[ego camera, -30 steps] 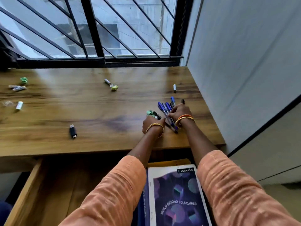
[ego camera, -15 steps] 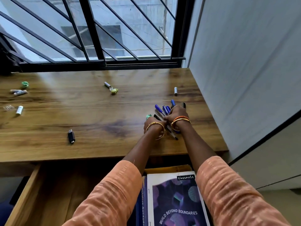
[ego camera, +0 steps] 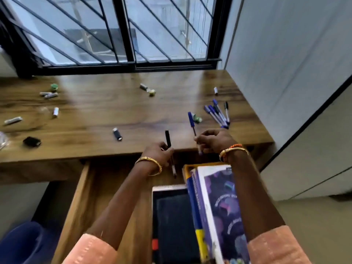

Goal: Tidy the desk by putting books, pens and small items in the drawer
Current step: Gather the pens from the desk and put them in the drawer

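Indoors, wooden desk (ego camera: 91,119) under barred window (ego camera: 122,31), fingers (ego camera: 165,149) gripping pens (ego camera: 191,122).

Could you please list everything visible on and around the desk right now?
desk: one, brown wood, under the window
drawer: one, wooden, pulled open
books: about three, purple, blue and dark, in the drawer
pen cluster: about five, mostly blue, desk right
black pen: one, in the left hand
blue pen: one, in the right hand
lighter: one, black, desk centre
left hand: grips the black pen
right hand: grips the blue pen
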